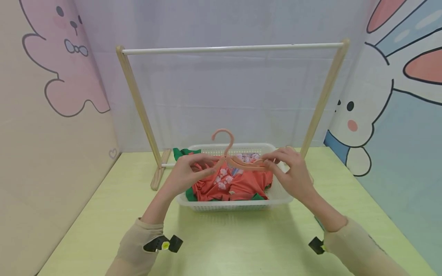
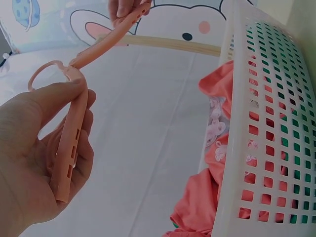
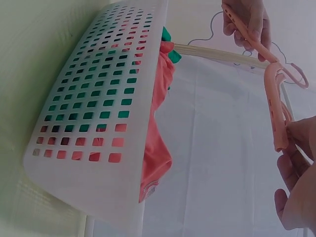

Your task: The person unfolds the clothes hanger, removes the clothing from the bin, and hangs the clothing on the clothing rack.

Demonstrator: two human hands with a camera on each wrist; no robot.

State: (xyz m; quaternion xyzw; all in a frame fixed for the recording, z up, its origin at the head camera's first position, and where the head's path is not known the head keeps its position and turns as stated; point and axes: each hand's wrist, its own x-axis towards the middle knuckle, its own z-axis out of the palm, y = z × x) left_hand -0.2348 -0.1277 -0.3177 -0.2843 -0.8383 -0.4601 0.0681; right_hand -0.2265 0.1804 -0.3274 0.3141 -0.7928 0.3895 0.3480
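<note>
A peach-coloured clothes hanger (image 1: 246, 166) is held between both hands above a white basket, its hook pointing up. My left hand (image 1: 188, 172) grips one arm of it; in the left wrist view the thumb lies near the hook's base and the fingers curl round behind. The right hand (image 1: 293, 174) pinches the outer end of the other arm between thumb and fingers. Beneath the hanger, red clothes (image 1: 249, 184) with white floral print and green edges lie heaped in the plastic basket (image 1: 235, 203). In the right wrist view the hanger's arms (image 3: 273, 98) meet at an angle.
Behind the basket stands a rack with a white crossbar (image 1: 228, 49) and wooden legs (image 1: 139, 105). Its left foot (image 1: 159, 174) rests on the yellow-green table (image 1: 221, 245). Walls with cartoon animals close off both sides. A pale cloth (image 1: 224, 84) hangs at the back.
</note>
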